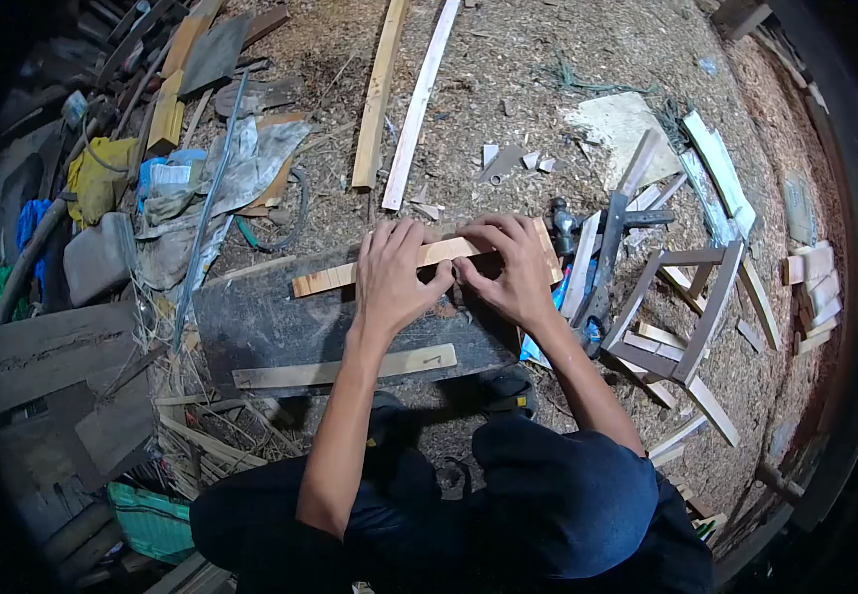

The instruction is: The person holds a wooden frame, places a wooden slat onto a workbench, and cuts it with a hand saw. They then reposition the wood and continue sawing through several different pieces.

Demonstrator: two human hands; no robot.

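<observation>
A light wooden strip [325, 281] lies slantwise over a dark, worn board [241, 322] in front of me. My left hand [392, 277] grips the strip near its middle, fingers over the far edge and thumb on the near side. Close by on its right, my right hand [508, 269] holds the same strip, with the thumb tips almost meeting. Nearer my knees, a thin, slightly curved wooden piece [350, 368] with small marks at its ends rests along the board's front edge. What lies beneath my palms is hidden.
Right of the board lie a hammer [564, 226] and a dark-handled tool [607, 257]. A small wooden frame [721, 307] stands beyond them. Two long battens [381, 94] lie ahead on chip-covered ground. Cloths and sheets [167, 218] clutter the left; stacked blocks [813, 297] sit far right.
</observation>
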